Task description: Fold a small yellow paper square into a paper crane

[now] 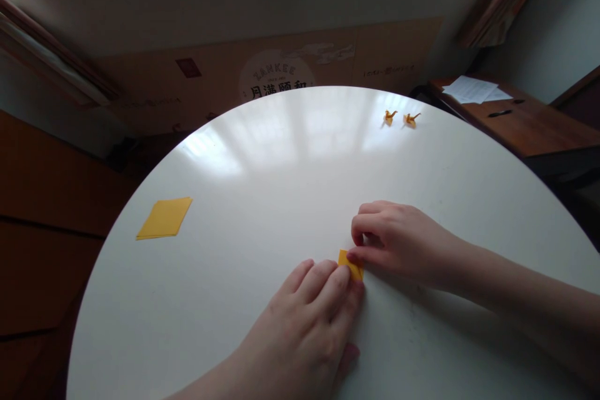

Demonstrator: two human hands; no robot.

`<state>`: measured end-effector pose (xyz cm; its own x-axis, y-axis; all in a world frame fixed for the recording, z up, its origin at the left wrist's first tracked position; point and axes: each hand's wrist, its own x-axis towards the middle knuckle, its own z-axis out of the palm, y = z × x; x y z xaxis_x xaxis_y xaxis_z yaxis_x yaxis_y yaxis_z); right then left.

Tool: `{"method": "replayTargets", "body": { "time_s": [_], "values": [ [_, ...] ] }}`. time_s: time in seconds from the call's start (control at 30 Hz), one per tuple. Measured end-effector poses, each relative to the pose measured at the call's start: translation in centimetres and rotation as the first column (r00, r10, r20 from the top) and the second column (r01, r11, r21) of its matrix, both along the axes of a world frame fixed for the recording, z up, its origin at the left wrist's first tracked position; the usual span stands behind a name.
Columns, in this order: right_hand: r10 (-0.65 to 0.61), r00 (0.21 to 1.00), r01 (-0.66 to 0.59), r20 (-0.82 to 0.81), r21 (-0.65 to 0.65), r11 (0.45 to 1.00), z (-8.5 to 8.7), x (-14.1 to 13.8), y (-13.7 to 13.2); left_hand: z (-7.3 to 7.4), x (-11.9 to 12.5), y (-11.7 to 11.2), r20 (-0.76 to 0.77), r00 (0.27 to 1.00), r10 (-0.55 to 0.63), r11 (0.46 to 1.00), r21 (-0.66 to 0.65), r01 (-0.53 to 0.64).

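A small folded piece of yellow origami paper (352, 267) lies on the white round table (262, 212), partly covered by my fingers. My left hand (312, 309) holds it from the near left, with its fingers together and their tips pressed on the paper. From the right, my right hand (398, 237) has its thumb tip on the paper's upper edge; its other fingers are curled over. The underside of the paper and its hidden folds cannot be made out.
A small stack of yellow square paper sheets (164, 219) rests at the table's left. Two folded yellow paper cranes (389, 117) stand near the far right edge. Beyond, a brown wooden desk (553, 122) carries white papers (473, 89) and a dark pen (499, 113).
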<state>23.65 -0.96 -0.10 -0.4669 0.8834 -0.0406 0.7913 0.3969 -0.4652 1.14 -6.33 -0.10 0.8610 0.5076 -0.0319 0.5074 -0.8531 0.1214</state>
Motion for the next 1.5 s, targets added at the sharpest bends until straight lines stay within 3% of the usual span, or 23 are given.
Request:
{"method": "replayTargets", "body": {
  "time_s": [0.33,0.5,0.63,1.03,1.5],
  "values": [
    [-0.047,0.993,0.042,-0.111,-0.052,0.998,-0.1,0.3,0.6,0.5,0.0,0.5,-0.001,1.0,-0.025,0.998,-0.065,0.025],
    [0.048,0.953,-0.093,-0.3,-0.139,0.986,0.7,2.1,1.4,-0.2,0.1,0.2,0.012,1.0,0.009,0.998,-0.067,-0.009],
    [0.232,0.938,-0.275,-0.259,-0.147,0.95,1.0,2.6,1.0,-0.9,0.2,-0.1,0.04,0.996,0.084,0.996,-0.044,-0.082],
    [0.352,0.921,-0.367,-0.169,-0.073,0.927,0.6,1.8,0.5,-0.7,0.3,0.2,0.039,0.995,0.09,0.994,-0.063,-0.087],
    [0.229,0.95,-0.231,-0.213,0.019,0.973,-0.3,1.1,0.4,-0.6,0.5,0.0,0.039,0.993,0.11,0.988,-0.111,-0.106]
  ]
}}
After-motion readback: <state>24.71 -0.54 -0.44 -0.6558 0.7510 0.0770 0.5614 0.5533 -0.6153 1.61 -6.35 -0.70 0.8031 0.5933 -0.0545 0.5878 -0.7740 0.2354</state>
